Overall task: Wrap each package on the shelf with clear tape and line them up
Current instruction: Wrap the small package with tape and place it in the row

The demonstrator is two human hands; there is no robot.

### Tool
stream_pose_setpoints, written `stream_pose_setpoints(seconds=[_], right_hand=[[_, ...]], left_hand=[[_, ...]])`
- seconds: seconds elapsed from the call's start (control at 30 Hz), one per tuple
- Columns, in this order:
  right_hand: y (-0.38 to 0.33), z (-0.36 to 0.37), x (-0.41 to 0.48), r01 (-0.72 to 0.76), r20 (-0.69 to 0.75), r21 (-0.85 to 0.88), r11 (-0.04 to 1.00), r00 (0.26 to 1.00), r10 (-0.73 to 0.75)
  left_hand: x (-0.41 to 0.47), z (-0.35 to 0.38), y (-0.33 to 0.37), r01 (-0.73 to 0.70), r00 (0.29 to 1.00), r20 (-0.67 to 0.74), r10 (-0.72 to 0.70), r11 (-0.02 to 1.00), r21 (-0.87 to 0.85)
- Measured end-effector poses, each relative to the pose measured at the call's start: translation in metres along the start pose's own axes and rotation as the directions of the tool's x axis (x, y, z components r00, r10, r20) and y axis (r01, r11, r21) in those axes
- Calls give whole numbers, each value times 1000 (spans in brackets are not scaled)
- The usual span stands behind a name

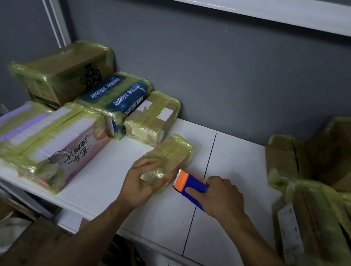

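Two hands busy: left hand [140, 181] curled round small taped package [173, 151], right hand [223, 196] gripping blue-and-orange tape dispenser [191, 184] (Chinese print on pink box [59, 148], blue box [117, 97]).

Blue tape dispenser [192, 186] (orange head), white shelf [232, 161], grey wall [222, 61]

A small tape-wrapped package [173, 153] is seen on the white shelf [234, 161], a blue-and-orange tape dispenser [189, 183] set against its near-right edge.

Package [172, 152] end hidden by left hand [141, 179], dispenser [194, 184] rear by right hand [222, 196]
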State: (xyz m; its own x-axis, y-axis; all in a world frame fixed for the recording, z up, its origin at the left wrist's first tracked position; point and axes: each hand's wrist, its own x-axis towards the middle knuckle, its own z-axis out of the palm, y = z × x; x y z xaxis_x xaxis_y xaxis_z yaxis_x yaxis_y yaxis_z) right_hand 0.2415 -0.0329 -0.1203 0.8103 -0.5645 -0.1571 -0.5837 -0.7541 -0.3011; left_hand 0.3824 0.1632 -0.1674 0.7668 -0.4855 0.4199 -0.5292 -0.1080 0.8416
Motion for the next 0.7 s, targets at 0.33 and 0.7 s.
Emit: stream_pose_setpoints(seconds=[0.33,0.7], right_hand=[[-21,9,4,-26,-89,-87,996,996,18],[-31,19,2,-56,-111,-160,986,993,38]], left_hand=[[-1,16,7,226,973,-14,-229,942,248],[2,20,9,258,966,-112,-233,867,426]])
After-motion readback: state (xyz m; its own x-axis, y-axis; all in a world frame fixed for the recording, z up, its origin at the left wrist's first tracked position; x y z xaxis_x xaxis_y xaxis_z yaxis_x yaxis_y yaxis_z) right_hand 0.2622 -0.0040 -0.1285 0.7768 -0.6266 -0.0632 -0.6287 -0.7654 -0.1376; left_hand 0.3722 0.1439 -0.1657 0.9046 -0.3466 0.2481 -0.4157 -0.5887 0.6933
